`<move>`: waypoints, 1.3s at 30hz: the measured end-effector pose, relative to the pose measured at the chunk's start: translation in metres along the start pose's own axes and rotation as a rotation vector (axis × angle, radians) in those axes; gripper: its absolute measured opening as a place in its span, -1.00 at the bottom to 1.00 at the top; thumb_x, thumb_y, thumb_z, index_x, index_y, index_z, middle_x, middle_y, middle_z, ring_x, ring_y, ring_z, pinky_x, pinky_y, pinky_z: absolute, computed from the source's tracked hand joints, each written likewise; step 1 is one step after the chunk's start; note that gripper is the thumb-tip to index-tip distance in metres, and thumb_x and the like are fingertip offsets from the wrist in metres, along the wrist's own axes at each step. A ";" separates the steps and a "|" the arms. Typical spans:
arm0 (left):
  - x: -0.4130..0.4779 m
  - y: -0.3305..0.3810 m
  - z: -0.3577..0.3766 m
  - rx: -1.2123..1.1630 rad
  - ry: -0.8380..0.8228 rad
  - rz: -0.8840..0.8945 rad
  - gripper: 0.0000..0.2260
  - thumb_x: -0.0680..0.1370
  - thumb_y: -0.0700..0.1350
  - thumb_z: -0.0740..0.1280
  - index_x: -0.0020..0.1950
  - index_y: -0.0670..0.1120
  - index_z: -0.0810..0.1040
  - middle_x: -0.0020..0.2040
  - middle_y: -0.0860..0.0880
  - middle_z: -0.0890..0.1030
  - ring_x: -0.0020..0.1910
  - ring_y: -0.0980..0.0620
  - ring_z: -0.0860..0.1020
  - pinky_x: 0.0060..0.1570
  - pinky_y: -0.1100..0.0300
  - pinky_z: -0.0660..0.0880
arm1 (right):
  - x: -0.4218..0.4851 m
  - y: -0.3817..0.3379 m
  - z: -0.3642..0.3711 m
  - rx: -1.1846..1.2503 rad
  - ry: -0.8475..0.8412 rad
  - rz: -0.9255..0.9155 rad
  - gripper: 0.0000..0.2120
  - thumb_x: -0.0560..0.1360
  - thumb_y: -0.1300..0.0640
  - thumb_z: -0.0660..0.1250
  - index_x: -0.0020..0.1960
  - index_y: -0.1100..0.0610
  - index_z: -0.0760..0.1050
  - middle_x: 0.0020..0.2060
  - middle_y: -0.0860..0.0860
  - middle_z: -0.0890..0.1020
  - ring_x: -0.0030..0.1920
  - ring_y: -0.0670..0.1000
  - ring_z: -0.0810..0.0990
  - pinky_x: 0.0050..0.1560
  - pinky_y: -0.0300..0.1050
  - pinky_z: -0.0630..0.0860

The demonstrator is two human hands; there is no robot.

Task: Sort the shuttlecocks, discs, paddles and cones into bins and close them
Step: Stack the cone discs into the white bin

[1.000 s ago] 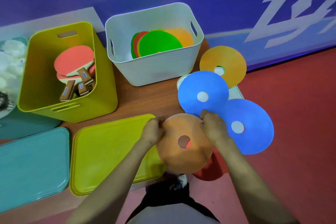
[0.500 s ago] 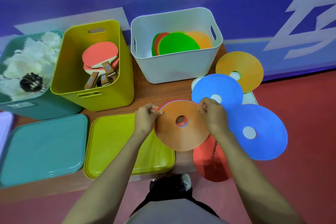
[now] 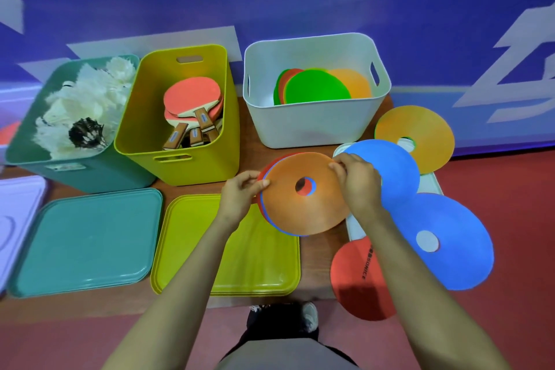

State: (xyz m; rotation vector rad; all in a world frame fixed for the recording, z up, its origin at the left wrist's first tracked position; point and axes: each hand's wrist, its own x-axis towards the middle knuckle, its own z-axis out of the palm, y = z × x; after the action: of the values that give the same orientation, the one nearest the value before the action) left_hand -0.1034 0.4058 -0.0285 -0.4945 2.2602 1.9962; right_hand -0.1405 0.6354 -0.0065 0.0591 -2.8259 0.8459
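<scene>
Cone stack (image 3: pixel 300 213): an orange cone on top, with blue and red rims peeking out under its left edge. It is held at centre frame above the desk (image 3: pixel 249 135), between the yellow lid (image 3: pixel 255 258) and the loose cones.
Change: a second ago I see it lower in the frame, showing only red through the hole. Now it sits higher, nearer the white bin (image 3: pixel 309 129), with a blue rim showing too.
Meaning: I judge the gathering only part done. Two blue cones (image 3: pixel 450 237), a yellow-orange cone (image 3: pixel 426 135) and a red cone (image 3: pixel 357 276) still lie at right, and no bin is closed.
Fingers: the left hand (image 3: pixel 240 192) pinches the left rim and the right hand (image 3: pixel 357 183) the upper right rim, both clamped on the stack.
Shapes: the cones are thin, shallow, matte rounds with a centre hole. The discs (image 3: pixel 315 87) in the white bin are flat and show no hole.
Textures: the bins and lids are smooth plastic with rounded corners. The paddles (image 3: pixel 192 96) have red faces and wooden handles, and the shuttlecocks (image 3: pixel 84 99) are feathery white.
</scene>
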 end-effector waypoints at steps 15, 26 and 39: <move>0.027 0.071 -0.018 0.346 0.286 0.362 -0.96 0.50 -0.19 0.38 -0.06 -0.13 0.58 -0.33 0.05 0.52 -0.36 0.20 0.44 -0.31 0.31 0.38 | 0.075 -0.048 -0.040 0.290 0.333 -0.072 -0.85 0.57 0.24 0.20 0.00 0.26 0.53 -0.08 0.16 0.61 -0.08 0.16 0.55 -0.17 -0.23 0.28; 0.075 0.112 -0.032 0.095 0.572 0.293 -0.86 0.49 -0.17 0.27 -0.17 0.03 0.35 -0.28 -0.10 0.53 -0.29 -0.23 0.54 -0.29 -0.11 0.52 | 0.152 -0.057 -0.049 0.147 0.259 0.207 -0.81 0.55 0.30 0.14 0.13 0.29 0.42 0.09 0.23 0.53 0.10 0.25 0.49 -0.01 -0.01 0.36; 0.133 0.130 -0.005 0.066 0.597 0.249 -0.78 0.46 -0.26 0.38 -0.15 -0.09 0.34 -0.29 -0.06 0.50 -0.31 -0.05 0.45 -0.27 0.04 0.42 | 0.204 -0.047 0.010 0.219 0.042 0.180 -0.59 0.61 0.19 0.12 0.44 0.21 0.21 0.38 0.15 0.35 0.41 0.14 0.25 0.37 -0.07 0.21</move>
State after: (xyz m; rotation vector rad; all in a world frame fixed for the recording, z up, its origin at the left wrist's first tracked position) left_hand -0.2665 0.3886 0.0589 -0.9531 2.8413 2.0814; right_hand -0.3376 0.5943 0.0498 -0.1832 -2.7183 1.1781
